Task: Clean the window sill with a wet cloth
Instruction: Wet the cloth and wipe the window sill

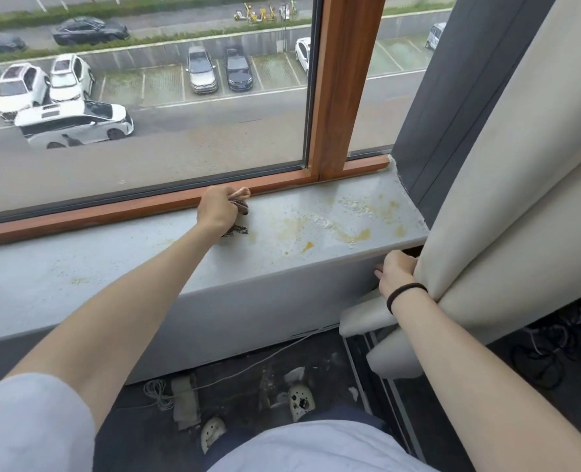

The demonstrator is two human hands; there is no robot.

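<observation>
Mid-wipe, centre frame: left hand (216,209) clutched cloth (239,203) on window sill (112,267); right hand (396,274) held curtain (486,233) aside. Next, I judged: yellow stains (353,235) rightward.

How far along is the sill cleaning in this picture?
Done: the left stretch of the sill looks mostly clean. In hand: the left hand grips the cloth mid-sill; the right hand holds the curtain back. Left: yellow stains and white powder at the right end.
</observation>
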